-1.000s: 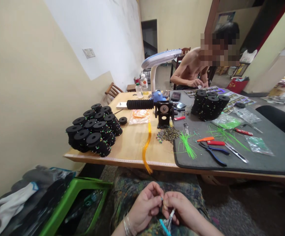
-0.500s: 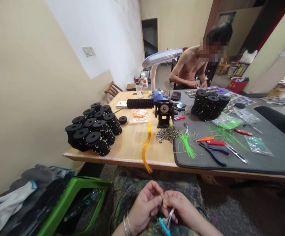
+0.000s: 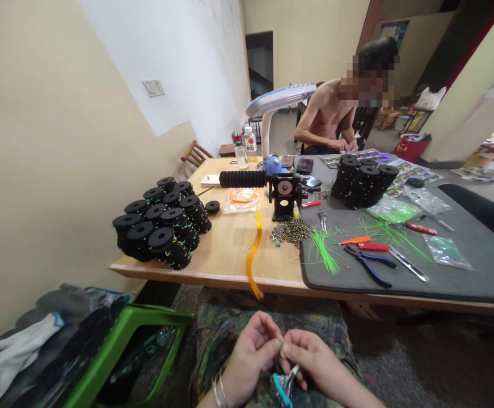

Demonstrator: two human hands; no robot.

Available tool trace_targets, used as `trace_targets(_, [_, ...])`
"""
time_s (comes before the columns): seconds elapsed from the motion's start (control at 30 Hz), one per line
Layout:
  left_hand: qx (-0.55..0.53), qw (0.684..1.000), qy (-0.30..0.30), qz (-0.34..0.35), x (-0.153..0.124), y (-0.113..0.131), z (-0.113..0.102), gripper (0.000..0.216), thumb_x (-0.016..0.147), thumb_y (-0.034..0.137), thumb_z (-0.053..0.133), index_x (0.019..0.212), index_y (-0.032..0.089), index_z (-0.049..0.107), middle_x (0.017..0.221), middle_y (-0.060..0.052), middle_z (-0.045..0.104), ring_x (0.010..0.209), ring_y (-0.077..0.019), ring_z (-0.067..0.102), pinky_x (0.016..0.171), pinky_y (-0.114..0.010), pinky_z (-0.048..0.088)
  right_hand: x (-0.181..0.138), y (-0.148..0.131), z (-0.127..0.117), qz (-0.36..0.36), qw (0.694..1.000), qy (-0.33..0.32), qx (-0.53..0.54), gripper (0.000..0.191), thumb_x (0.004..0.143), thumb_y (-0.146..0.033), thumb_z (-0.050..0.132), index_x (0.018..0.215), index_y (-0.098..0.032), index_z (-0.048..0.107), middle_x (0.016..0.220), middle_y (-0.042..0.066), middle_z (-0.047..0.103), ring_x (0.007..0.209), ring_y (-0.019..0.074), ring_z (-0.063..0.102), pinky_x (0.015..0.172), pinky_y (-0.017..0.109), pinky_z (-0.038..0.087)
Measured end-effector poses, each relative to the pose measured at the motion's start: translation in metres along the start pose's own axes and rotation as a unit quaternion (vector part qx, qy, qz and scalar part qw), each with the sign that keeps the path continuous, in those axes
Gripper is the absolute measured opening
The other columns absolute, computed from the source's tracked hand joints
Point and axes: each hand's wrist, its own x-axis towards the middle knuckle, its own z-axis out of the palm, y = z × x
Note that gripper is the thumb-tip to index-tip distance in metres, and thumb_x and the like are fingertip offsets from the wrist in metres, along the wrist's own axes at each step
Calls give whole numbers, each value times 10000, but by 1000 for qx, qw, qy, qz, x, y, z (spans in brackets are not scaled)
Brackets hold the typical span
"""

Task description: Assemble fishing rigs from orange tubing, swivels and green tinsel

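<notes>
Above my lap, my left hand [image 3: 253, 356] is closed in a pinch on a tiny turquoise piece [image 3: 281, 343], perhaps a bead. The fingertips of my right hand [image 3: 310, 354] meet it there, pinched as well. From under my right hand's curled fingers hangs a bundle of fine wires [image 3: 288, 381], gathered at a pale end near the palm. Its fanned lower end carries a row of turquoise pieces [image 3: 281, 392]. Fingers hide exactly how the tiny piece and the wires are gripped.
On the table [image 3: 212, 258] stand black spools [image 3: 161, 238], a winder [image 3: 284, 192] and a lamp [image 3: 267, 130]. Pliers [image 3: 370, 263], green strands [image 3: 325, 252] and beads [image 3: 291, 232] lie nearer. Orange thread [image 3: 253, 255] overhangs the edge. A co-worker [image 3: 325, 119] sits opposite; a green stool [image 3: 114, 340] is left.
My fingertips stay together, with only slight shifts of both hands. The hanging bundle has swung a little to the left. The co-worker's head has moved slightly left.
</notes>
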Motion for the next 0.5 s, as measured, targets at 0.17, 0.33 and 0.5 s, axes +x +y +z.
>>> trace_targets(0.17, [18, 1000, 4, 8, -4, 1, 0, 255, 775, 275, 714, 873, 186, 497, 798, 23, 552, 542, -36, 408, 435, -143, 283, -4, -9, 4, 33, 999, 29, -32, 329, 642, -444, 673, 671, -166, 499, 577, -13, 623, 342, 26, 382, 338, 160, 299])
trace_targets(0.33, [22, 1000, -5, 1, -5, 2, 0, 255, 777, 277, 710, 864, 191, 486, 800, 23, 559, 515, -30, 392, 433, -146, 279, -6, -12, 6, 33, 998, 47, -36, 218, 645, -357, 605, 647, -174, 488, 563, -16, 627, 337, 28, 386, 331, 154, 294])
trace_targets(0.5, [11, 1000, -23, -10, -2, 2, 0, 249, 781, 291, 704, 853, 194, 486, 803, 18, 558, 519, -38, 416, 434, -150, 281, -6, -10, 6, 23, 998, 44, -37, 298, 653, -416, 647, 656, -184, 460, 553, -25, 615, 337, 25, 371, 336, 158, 265])
